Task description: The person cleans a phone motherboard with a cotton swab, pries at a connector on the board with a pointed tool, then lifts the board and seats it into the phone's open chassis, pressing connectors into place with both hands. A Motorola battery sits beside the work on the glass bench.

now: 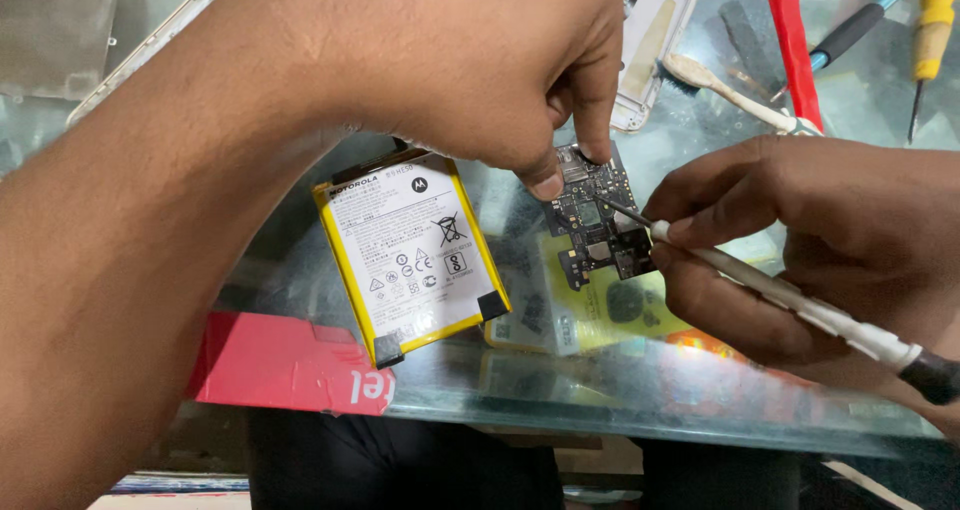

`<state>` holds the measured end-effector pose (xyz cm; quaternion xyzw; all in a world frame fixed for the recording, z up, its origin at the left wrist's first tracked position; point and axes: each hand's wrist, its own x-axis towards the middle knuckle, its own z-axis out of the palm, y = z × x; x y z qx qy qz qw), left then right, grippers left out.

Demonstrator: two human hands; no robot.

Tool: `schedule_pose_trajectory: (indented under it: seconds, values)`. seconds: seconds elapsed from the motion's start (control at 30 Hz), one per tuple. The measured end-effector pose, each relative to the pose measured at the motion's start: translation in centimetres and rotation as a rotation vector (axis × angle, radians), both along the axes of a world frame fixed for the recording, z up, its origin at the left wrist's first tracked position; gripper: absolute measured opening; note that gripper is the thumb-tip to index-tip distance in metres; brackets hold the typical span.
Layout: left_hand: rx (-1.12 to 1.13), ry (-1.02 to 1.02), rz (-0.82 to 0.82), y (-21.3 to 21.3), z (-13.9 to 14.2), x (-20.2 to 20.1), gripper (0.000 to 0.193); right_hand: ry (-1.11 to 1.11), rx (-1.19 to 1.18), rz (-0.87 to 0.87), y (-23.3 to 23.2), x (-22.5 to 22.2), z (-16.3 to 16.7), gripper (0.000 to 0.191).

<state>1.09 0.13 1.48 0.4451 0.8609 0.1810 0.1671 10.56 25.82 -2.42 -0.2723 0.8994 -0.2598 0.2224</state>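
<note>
Step in hand: probing or loosening something on the phone circuit board [597, 225], judging by the tool tip set on its upper middle. Board is out of the phone and lies flat on the glass bench [640, 385].
Board location: centre-right of the bench, just right of the phone battery [410, 255], over some yellow-green printed cards under the glass.
Left hand [470, 65]: comes in from the upper left, forearm crossing the whole view. Thumb and forefinger are curled down and pinch the top edge of the board, pinning it; other fingers folded in.
Right hand [800, 240]: enters from the right, closed in a pen grip round a white-handled screwdriver [800, 305], thumb and forefinger near the front of the shaft. Shaft slants down-left, thin metal tip touching the board.
Tip contact: can't tell whether it sits on a screw, a connector or a shield (too small and dark).
Next move calls for: my read, light pressure and a steady left-hand pin so the board doesn't skate on the glass; tip must stay off the small components around it.
Battery: yellow-edged, white label, black tape at corners, lying flat and apart from both hands.
Nearby: red box [285, 365] at the front edge under the glass, brush [725, 90], red tool [795, 45], yellow-handled screwdriver [935, 30] at the far right, all untouched.
</note>
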Motion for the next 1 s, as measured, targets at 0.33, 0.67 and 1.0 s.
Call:
schedule_pose_trajectory:
  seconds: [0.33,0.67,1.0]
  values:
    - [0.002,0.000,0.024,0.0,0.0,0.2,0.039,0.451,-0.159,-0.087,-2.4,3.0,2.6,0.020]
    - [-0.012,-0.022,0.022,0.0,0.2,0.2,0.031,0.335,-0.274,-0.193,-4.7,2.5,3.8,0.017]
    - [-0.040,-0.048,0.030,0.0,0.4,0.2,0.031,0.355,-0.329,-0.222,-3.5,3.0,2.7,0.016]
